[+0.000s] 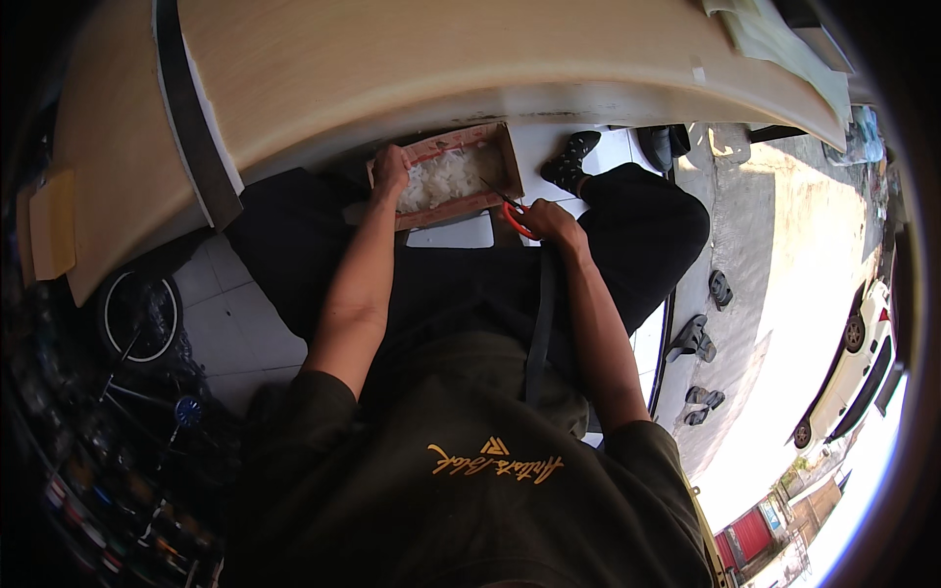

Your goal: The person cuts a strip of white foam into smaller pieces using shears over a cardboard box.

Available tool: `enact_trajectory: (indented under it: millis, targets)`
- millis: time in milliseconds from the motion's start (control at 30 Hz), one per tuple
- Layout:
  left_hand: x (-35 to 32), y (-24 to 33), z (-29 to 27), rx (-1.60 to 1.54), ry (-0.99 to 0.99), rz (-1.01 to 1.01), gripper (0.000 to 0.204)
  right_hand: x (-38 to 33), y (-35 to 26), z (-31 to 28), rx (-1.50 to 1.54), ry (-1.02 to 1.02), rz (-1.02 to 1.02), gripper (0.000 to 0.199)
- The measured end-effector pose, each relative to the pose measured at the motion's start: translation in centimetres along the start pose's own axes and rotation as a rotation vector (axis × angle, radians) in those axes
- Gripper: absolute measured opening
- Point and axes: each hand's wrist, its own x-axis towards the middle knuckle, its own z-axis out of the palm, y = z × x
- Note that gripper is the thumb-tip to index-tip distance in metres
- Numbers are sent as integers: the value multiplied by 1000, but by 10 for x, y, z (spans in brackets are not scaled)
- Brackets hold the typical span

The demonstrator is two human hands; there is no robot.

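Note:
Between my legs, under the table's edge, rests an open cardboard box [509,157] with pinkish-brown walls. White, crumpled-looking scraps [446,178] lie inside it; what they are made of is too small to tell. My left hand [392,171] is closed over the box's left rim, its fingertips partly hidden. At the box's near right corner, my right hand [555,223] grips scissors with orange-red handles [517,220]. The dark blades point up and left over the scraps, slightly apart from my left hand. A dark strap [540,323] runs from beside my right wrist down over my shirt.
A large tan tabletop [421,59] spans the far side, crossed by a dark strip [181,108] at left. A wheel [140,316] stands at lower left. Right of me, several sandals [693,338] lie on the ground, and a white car [859,363] is parked outside.

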Motion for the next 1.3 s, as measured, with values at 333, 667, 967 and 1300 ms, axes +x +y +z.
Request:
enact_trajectory:
  millis: [333, 667, 967, 1300]
  targets:
    - [-24, 24, -30, 452, -428, 48, 22, -17, -31, -51, 367, -165, 346, 87]
    - [-200, 158, -233, -1408, -178, 209, 66, -2, -6, -15, 319, -109, 156, 80]
    - [-229, 199, -291, -1378, -61, 197, 62, -23, -31, -53, 279, -147, 279, 85]
    - [-230, 212, -297, -1297, 150, 65, 27, -28, -37, -61, 280, -166, 242, 88]
